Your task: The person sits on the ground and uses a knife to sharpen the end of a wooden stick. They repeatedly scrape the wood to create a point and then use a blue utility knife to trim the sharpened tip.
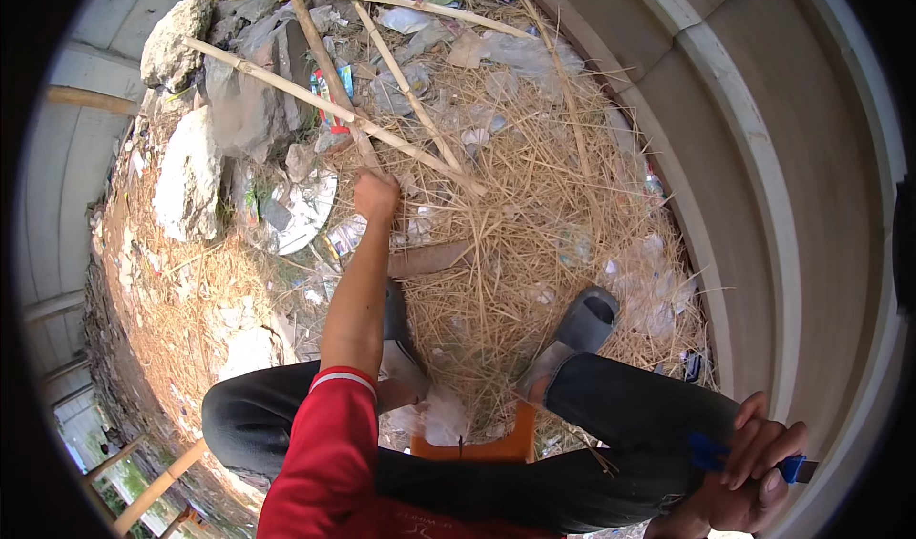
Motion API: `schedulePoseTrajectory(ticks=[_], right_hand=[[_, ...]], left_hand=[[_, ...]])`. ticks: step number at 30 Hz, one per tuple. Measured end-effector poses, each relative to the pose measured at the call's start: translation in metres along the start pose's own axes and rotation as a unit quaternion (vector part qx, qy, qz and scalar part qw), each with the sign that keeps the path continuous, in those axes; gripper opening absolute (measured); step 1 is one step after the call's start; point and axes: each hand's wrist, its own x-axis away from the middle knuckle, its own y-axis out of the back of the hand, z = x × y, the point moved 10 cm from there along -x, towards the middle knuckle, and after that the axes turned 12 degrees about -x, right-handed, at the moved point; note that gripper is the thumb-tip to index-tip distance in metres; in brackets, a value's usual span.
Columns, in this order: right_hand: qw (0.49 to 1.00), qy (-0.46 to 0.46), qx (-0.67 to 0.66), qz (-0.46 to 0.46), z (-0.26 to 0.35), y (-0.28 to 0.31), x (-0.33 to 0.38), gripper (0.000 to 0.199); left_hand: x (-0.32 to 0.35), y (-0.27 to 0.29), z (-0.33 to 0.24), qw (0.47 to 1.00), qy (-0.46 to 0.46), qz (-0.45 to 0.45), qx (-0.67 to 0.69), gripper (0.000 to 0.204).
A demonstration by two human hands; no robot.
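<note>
My left hand (377,194) reaches forward, its fingers closed around the near end of a brownish wooden stick (324,67) that runs away toward the far rocks. A paler peeled stick (277,83) crosses over that one just beyond my fist. Two more pale sticks, a slanting one (396,62) and a far one (420,7), lie beyond. At the lower right, over my knee, my right hand (754,463) is closed on a blue utility knife (792,468). Its blue body shows on both sides of the fingers, with a short dark blade-like end at the right.
Dry straw (515,205) and scattered plastic litter cover the ground between my sandals (587,320). Large grey rocks (253,91) stand at the far left. A curved ribbed wall (754,157) closes off the right side. An orange plastic stool (520,434) is under me.
</note>
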Motion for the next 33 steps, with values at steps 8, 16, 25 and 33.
schedulePoseTrajectory(ticks=[8,16,25,33], right_hand=[[0.999,0.037,-0.001,0.009,0.015,-0.014,0.011,0.030],[0.999,0.047,0.001,-0.021,0.019,0.000,0.036,0.035],[0.966,-0.091,0.206,0.130,-0.029,-0.047,0.078,0.011],[0.890,0.096,0.345,0.284,-0.055,-0.205,0.082,0.034]], left_hand=[[-0.034,-0.002,0.053,0.972,-0.073,0.096,0.202,0.039],[0.100,0.051,0.036,0.792,-0.161,0.269,0.524,0.030],[0.207,0.126,0.035,0.701,-0.176,0.333,0.605,0.036],[0.279,0.135,0.031,0.720,-0.220,0.241,0.613,0.035]])
